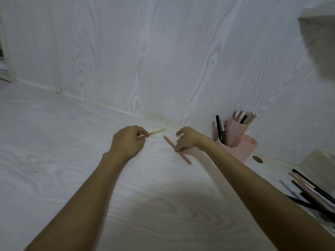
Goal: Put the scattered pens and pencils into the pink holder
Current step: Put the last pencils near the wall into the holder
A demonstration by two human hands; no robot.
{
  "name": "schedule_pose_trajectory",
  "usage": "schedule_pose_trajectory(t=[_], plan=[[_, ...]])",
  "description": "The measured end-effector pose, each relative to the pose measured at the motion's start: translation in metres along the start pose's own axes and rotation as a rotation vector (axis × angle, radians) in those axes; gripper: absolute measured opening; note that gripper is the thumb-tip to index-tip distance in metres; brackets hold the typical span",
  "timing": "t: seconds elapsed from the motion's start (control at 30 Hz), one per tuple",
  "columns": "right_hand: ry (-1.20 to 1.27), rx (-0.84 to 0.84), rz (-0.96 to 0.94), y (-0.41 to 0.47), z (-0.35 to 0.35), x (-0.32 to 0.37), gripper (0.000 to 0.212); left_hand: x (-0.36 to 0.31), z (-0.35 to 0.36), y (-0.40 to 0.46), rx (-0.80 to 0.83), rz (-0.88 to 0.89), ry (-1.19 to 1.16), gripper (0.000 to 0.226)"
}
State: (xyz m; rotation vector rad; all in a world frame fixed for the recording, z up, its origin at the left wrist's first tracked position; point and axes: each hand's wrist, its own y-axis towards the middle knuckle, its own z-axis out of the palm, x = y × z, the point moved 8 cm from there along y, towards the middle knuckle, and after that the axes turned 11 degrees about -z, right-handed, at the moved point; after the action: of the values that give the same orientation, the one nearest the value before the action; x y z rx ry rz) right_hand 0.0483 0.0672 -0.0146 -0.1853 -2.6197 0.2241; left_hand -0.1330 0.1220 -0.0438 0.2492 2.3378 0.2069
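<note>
In the head view, both hands are out over the white desk [54, 142], close to the back wall. The left hand [126, 141] is closed around one end of a pale yellow pen [157, 131]; the rest of the pen points to the right and a little away, toward the wall. The right hand [186, 138] is curved over a pink pen [176, 149] that lies flat on the desk. One fingertip touches the middle of it, but the thumb and the other fingers are spread, so it is not gripped yet.

The long axis of the pink pen runs diagonally, from far-left to near-right, and its near end points roughly toward the pink holder [239, 142]. The holder stands upright just to the right of the right wrist and already has several pens inside. The right hand is clearly the nearer one to it; the left hand must reach across. More pens [308, 192] lie in a heap at the far right edge.
</note>
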Motion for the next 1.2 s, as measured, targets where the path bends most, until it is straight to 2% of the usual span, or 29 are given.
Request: schedule_pose_trajectory(t=[0.13, 0.2, 0.27, 0.33, 0.4, 0.47, 0.57, 0.67, 0.8, 0.87, 0.97, 1.07, 1.2], plan=[[0.112, 0.088, -0.035, -0.037, 0.010, -0.008, 0.051, -0.003, -0.001, -0.003, 0.004, 0.023, -0.023, 0.033], [-0.079, 0.083, -0.085, -0.057, 0.005, -0.013, 0.048, -0.010, 0.002, -0.005, 0.028, 0.044, 0.024, 0.033], [-0.395, 0.097, -0.122, -0.077, 0.003, -0.019, 0.048, -0.017, 0.007, -0.008, 0.099, 0.048, 0.072, 0.029], [-0.598, 0.122, -0.108, -0.095, 0.001, -0.034, 0.050, -0.029, 0.013, -0.013, 0.160, 0.065, 0.111, 0.024], [-0.536, 0.166, -0.088, -0.110, -0.002, -0.050, 0.063, -0.043, 0.021, -0.021, 0.178, 0.065, 0.140, 0.020], [-0.315, 0.154, -0.125, -0.122, -0.014, -0.056, 0.080, -0.051, 0.030, -0.028, 0.165, -0.001, 0.133, 0.015], [0.030, -0.046, -0.251, -0.136, -0.055, -0.059, 0.088, -0.054, 0.038, -0.036, 0.031, -0.160, 0.080, 0.016], [0.311, -0.381, -0.333, -0.151, -0.114, -0.078, 0.081, -0.061, 0.044, -0.037, -0.081, -0.211, 0.061, 0.019], [0.368, -1.046, -0.372, -0.179, -0.180, -0.107, 0.075, -0.068, 0.052, -0.033, -0.123, -0.163, 0.082, 0.029], [0.366, -1.261, -0.371, -0.187, -0.190, -0.118, 0.070, -0.069, 0.054, -0.029, -0.125, -0.150, 0.080, 0.030], [0.230, -1.308, -0.307, -0.176, -0.179, -0.121, 0.059, -0.068, 0.054, -0.027, -0.123, -0.152, 0.061, 0.030], [0.099, -1.209, -0.285, -0.152, -0.162, -0.115, 0.057, -0.069, 0.054, -0.027, -0.122, -0.129, 0.059, 0.030], [-0.070, -1.049, -0.388, -0.125, -0.137, -0.095, 0.058, -0.070, 0.052, -0.027, -0.114, -0.130, 0.059, 0.031]])
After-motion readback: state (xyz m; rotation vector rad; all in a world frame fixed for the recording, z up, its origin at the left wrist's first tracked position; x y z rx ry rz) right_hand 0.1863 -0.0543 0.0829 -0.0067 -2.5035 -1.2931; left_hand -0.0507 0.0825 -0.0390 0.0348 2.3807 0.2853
